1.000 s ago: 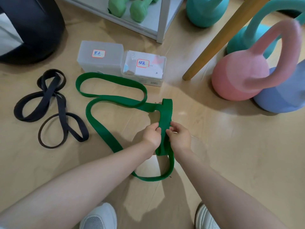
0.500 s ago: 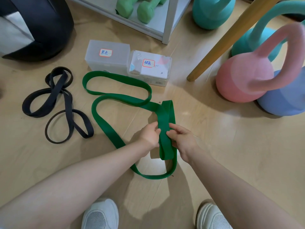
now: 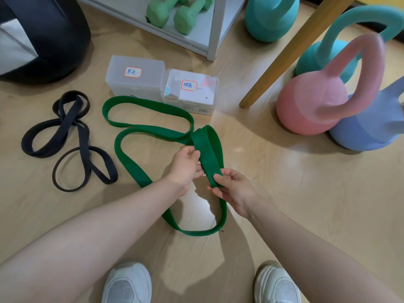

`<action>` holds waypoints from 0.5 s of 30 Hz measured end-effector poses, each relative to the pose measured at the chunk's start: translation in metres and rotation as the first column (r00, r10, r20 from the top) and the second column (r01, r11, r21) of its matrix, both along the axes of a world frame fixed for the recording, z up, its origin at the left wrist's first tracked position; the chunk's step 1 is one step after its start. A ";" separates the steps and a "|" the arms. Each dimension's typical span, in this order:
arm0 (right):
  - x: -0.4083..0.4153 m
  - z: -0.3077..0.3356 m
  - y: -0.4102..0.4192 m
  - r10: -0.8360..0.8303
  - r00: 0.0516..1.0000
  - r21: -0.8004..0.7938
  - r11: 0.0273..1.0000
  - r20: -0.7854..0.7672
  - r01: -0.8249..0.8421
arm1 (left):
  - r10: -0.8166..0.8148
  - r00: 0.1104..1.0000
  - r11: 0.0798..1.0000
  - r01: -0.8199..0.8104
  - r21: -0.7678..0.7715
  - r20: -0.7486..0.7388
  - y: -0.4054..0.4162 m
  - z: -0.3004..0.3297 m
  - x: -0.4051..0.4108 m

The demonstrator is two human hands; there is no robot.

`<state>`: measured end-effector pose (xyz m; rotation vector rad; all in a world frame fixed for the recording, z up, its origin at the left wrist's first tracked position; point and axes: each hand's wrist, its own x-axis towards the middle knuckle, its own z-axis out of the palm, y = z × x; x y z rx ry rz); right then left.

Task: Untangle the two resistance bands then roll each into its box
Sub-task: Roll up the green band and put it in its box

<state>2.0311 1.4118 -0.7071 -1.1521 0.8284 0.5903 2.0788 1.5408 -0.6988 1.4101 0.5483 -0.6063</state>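
Note:
A long green resistance band (image 3: 131, 162) lies in loops on the wooden floor, apart from a black band (image 3: 83, 149) that lies twisted at the left. A folded stretch of the green band is lifted off the floor. My left hand (image 3: 185, 165) grips that fold from the left side. My right hand (image 3: 231, 189) pinches its lower end between thumb and fingers. Two clear plastic boxes stand behind the bands: one with a black-ink label (image 3: 135, 77), one with a blue-ink label (image 3: 192, 92).
A pink kettlebell (image 3: 312, 106), a blue one (image 3: 371, 127) and teal ones (image 3: 271, 18) stand at the right. A wooden leg (image 3: 284, 51) slants down near them. A grey shelf (image 3: 196, 38) holds green dumbbells. A dark ball (image 3: 43, 38) sits at top left. My white shoes (image 3: 126, 285) are below.
The fold of green band has been raised and my hands have drawn apart, the right hand sliding down toward the fold's lower end. The camera has shifted slightly.

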 end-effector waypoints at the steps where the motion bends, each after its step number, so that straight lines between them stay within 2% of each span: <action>1: 0.000 0.000 0.001 -0.004 1.000 -0.028 1.000 0.001 0.004 | 0.004 1.000 1.000 -0.004 0.004 -0.005 -0.003 0.001 0.000; 6: 0.002 0.003 0.001 -0.076 0.995 -0.073 0.994 0.063 0.081 | -0.051 0.999 0.996 0.049 -0.077 -0.020 -0.007 0.006 -0.010; 8: 0.003 0.007 0.002 -0.078 0.989 -0.085 0.992 0.128 0.090 | -0.094 0.995 0.995 0.094 0.016 0.014 -0.009 0.004 -0.017; 10: 0.004 0.011 0.003 -0.017 0.973 -0.157 0.986 0.231 0.054 | -0.100 0.992 0.989 0.091 0.115 0.072 -0.011 0.003 -0.019; 11: 0.005 0.013 0.004 0.034 0.957 -0.220 0.975 0.289 0.032 | -0.079 0.993 0.991 0.068 0.115 0.093 -0.011 0.005 -0.017; 13: 0.009 0.018 0.002 0.125 0.916 -0.336 0.942 0.380 0.011 | -0.031 0.992 0.997 0.023 0.067 0.120 -0.012 0.011 -0.011; 15: 0.013 0.022 -0.002 0.165 0.891 -0.374 0.927 0.423 0.006 | 0.018 0.993 1.000 -0.017 -0.009 0.117 -0.013 0.018 -0.004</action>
